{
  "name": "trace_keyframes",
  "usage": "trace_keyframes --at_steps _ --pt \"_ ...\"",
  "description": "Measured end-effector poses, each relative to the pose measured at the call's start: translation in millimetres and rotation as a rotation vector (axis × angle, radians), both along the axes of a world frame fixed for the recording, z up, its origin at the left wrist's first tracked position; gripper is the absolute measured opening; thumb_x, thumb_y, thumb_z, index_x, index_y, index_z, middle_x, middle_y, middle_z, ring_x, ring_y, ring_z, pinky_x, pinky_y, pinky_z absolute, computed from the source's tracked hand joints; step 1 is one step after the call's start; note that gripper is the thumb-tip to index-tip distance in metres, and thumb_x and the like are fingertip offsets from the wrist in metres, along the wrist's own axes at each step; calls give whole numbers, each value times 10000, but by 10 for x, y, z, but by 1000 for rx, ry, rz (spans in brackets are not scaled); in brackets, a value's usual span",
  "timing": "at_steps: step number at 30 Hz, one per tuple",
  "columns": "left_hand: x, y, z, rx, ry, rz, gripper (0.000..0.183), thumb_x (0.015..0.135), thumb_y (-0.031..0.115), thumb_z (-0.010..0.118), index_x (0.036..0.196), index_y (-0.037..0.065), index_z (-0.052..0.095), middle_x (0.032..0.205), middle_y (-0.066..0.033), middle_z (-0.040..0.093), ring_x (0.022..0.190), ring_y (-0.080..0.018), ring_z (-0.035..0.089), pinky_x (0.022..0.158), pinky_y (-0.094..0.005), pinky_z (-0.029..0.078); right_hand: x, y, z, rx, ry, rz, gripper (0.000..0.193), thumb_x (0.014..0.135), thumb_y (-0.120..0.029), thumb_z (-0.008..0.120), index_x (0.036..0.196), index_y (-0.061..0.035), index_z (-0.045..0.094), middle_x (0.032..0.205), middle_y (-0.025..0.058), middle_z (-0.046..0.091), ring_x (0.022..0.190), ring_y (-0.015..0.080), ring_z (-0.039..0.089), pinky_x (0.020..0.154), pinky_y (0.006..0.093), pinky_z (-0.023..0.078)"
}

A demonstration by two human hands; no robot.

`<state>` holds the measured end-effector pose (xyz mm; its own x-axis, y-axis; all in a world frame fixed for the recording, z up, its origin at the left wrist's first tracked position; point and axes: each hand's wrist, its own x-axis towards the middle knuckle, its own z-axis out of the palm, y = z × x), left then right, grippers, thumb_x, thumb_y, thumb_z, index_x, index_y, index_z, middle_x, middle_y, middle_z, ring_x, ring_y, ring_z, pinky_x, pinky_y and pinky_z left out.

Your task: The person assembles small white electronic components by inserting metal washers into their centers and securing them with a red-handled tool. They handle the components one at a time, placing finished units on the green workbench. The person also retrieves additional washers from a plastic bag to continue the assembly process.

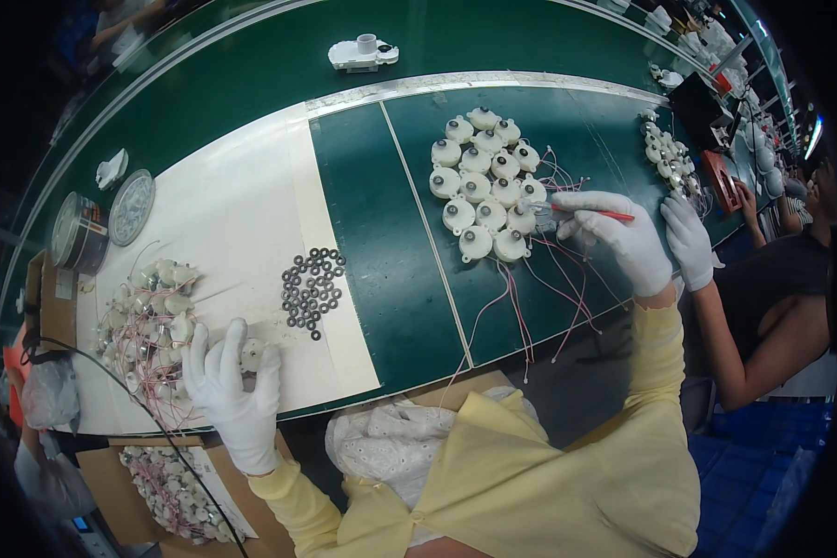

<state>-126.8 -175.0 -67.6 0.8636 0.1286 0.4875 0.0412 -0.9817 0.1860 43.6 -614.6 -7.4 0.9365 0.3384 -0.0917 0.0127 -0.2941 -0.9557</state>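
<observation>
Presently: your right hand point(618, 240), three o'clock, clamped on red-handled tool point(616, 215); left hand point(231, 386), eight o'clock, grip unclear; wires point(524, 353), four o'clock, could snag your sleeve point(657, 353), dragging white housings point(475, 191).

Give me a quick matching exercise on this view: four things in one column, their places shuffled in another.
Things
1. Slim red-handled tool
2. Small black rings
3. White plastic unit with an upright round tube
4. Open brown cardboard box

Places
A. At the picture's lower left, with pale wired parts inside
B. Held in the white-gloved right hand
C. On the dark green surface at the far side
D. Clustered on the pale work surface

Right pairs: 1-B; 2-D; 3-C; 4-A
</observation>
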Motion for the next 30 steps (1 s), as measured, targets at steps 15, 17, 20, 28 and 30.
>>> trace_keyframes --at_steps 15,17,20,28,30 --pt "14 -26 21 -5 -12 6 436 868 184 780 1285 91 692 1156 -89 696 1316 -389 517 1131 -517 355 -42 -61 165 -169 -240 214 348 911 84 578 1219 8 722 1152 113 730 1024 154 684 907 270 533" --pt "23 -15 7 -14 -7 5 433 868 183 778 1283 91 693 1161 -89 697 1313 -390 519 1131 -518 355 -50 -62 189 -177 -262 198 362 896 92 578 1212 0 729 1143 111 733 1013 152 687 893 271 538" --pt "17 -14 11 -6 -6 7 430 867 182 776 1278 87 693 1167 -89 701 1309 -394 522 1129 -519 357 -47 -40 180 -158 -253 172 379 879 108 576 1203 -5 737 1122 110 738 995 149 690 882 272 543" --pt "26 -9 -3 -5 -25 -3 480 816 194 809 1272 99 695 1102 -90 682 1282 -414 531 1107 -550 370 -67 -31 157 -152 -254 172 396 857 127 568 1185 -3 749 1079 111 748 942 147 698 857 271 550" --pt "14 -19 12 4 -3 8 436 862 175 776 1278 81 689 1169 -90 706 1311 -396 518 1120 -516 363 -78 -90 126 -136 -237 127 394 859 126 561 1183 3 749 1082 113 746 938 151 700 847 273 553"
